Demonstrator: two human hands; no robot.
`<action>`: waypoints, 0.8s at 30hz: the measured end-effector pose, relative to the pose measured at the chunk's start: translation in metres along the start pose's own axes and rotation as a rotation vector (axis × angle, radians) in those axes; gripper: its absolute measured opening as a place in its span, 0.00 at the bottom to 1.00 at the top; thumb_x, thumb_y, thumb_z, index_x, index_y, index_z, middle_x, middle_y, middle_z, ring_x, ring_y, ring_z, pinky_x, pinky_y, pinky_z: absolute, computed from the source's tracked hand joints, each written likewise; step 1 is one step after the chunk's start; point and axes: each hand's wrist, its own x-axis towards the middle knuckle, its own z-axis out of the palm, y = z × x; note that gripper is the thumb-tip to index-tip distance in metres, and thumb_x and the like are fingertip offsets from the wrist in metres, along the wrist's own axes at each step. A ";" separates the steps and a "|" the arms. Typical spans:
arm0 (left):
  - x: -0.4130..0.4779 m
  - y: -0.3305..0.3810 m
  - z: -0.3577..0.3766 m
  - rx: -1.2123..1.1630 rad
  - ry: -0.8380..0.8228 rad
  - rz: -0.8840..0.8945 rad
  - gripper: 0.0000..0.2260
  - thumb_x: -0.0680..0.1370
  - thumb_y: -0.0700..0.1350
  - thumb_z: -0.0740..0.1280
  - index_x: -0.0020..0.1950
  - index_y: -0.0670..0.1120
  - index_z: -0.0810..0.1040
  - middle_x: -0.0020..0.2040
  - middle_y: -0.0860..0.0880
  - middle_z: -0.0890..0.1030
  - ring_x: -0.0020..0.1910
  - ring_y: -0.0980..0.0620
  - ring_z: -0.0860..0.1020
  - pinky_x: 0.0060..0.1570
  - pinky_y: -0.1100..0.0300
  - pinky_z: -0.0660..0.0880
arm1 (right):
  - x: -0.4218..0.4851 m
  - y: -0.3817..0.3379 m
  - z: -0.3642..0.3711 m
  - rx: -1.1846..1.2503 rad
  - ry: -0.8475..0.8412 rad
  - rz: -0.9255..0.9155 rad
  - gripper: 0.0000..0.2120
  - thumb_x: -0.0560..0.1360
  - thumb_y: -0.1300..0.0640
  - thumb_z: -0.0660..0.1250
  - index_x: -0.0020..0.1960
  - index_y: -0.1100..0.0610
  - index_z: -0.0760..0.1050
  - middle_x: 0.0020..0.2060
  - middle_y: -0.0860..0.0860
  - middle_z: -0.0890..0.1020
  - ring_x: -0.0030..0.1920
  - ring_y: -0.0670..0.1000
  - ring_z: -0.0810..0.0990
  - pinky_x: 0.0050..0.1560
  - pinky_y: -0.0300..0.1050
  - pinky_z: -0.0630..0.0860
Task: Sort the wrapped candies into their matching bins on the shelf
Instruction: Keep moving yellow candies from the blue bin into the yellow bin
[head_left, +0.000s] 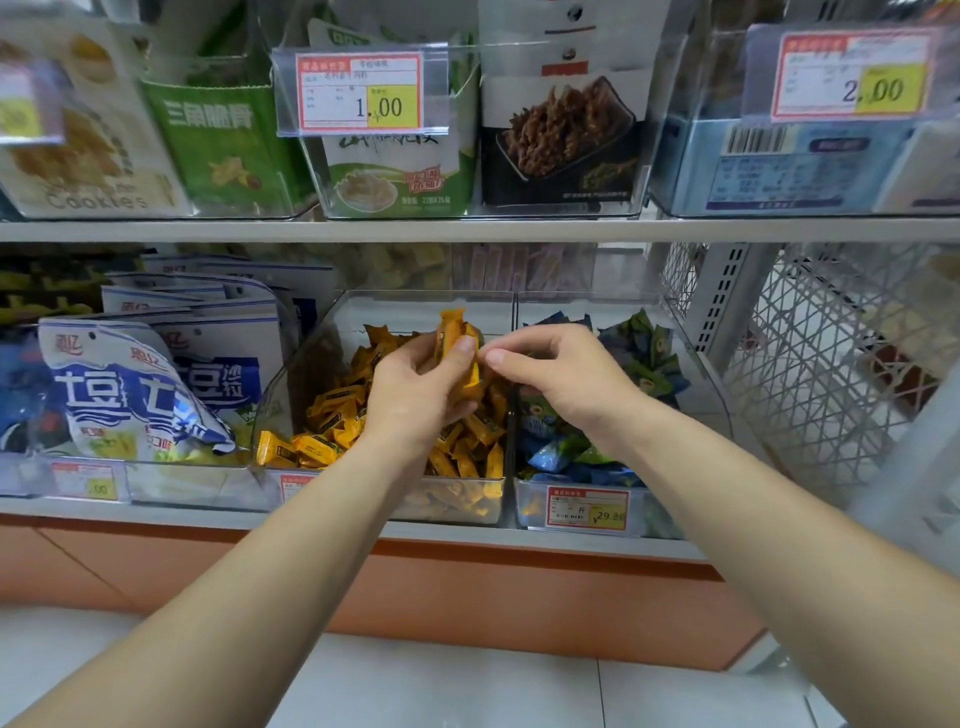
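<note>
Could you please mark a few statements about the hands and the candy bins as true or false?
1. The left hand grips several orange candies. True.
2. The left bin, under that hand, holds blue-green candies. False: it holds orange ones. The blue-green candies fill the right bin.
3. The price tag on the right bin reads 29.8. True.
4. The right hand rests on the upper shelf. False: it is beside the left hand, above the bins.
5. Both bins stand side by side on the lower shelf. True.
</note>
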 end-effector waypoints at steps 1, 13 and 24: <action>0.003 0.000 -0.002 0.050 0.001 0.025 0.04 0.79 0.50 0.69 0.53 0.53 0.81 0.49 0.52 0.86 0.52 0.53 0.84 0.47 0.56 0.81 | 0.002 0.001 -0.002 -0.015 -0.062 0.020 0.06 0.77 0.55 0.71 0.51 0.51 0.85 0.49 0.45 0.85 0.51 0.41 0.82 0.46 0.33 0.76; 0.029 -0.023 -0.024 1.325 0.141 0.333 0.30 0.76 0.62 0.68 0.73 0.50 0.69 0.63 0.46 0.79 0.62 0.42 0.77 0.58 0.47 0.74 | 0.018 0.042 -0.033 -0.857 -0.203 0.157 0.20 0.73 0.47 0.73 0.63 0.49 0.77 0.55 0.47 0.78 0.51 0.48 0.75 0.46 0.41 0.71; 0.004 -0.028 0.011 1.014 -0.166 0.359 0.21 0.76 0.57 0.70 0.66 0.52 0.74 0.54 0.55 0.82 0.51 0.55 0.80 0.52 0.52 0.80 | 0.024 0.041 -0.086 -0.952 0.403 0.078 0.13 0.78 0.55 0.66 0.62 0.49 0.72 0.56 0.54 0.79 0.52 0.56 0.78 0.45 0.47 0.75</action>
